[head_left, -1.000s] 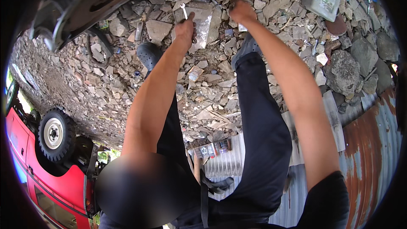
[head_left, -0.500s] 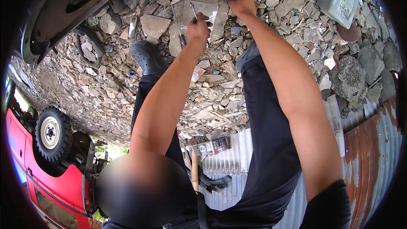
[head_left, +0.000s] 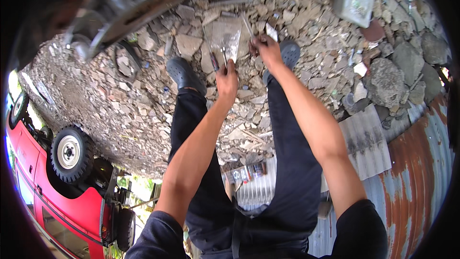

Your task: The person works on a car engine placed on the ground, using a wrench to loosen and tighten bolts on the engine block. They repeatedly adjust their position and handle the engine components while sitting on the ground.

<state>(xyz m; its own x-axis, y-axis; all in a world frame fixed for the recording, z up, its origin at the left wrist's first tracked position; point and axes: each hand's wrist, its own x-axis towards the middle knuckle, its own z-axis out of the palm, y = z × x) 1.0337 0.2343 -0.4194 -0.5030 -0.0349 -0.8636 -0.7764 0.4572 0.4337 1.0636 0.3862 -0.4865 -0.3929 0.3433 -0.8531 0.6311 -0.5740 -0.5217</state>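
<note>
Rubble [head_left: 139, 124] spreads beneath me, a red vehicle [head_left: 69, 206] off to my left. Ahead sits a flat grey slab [head_left: 224, 33], a screwdriver [head_left: 213, 59] along its left edge. My right fingers [head_left: 260, 42] curl round a slim metal tool [head_left: 247, 26], my left fingers [head_left: 231, 65] round a wrench [head_left: 224, 54] beside the screwdriver's handle.

Forearms [head_left: 201, 139] outstretched, 2 hands [head_left: 227, 80] curled

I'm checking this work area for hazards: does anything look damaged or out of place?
Yes: the blue-grey corrugated metal sheet at lower right carries broad orange-brown rust patches, so it looks weathered. The slim silver metal tool in the left hand shows no damage I can make out.
</note>
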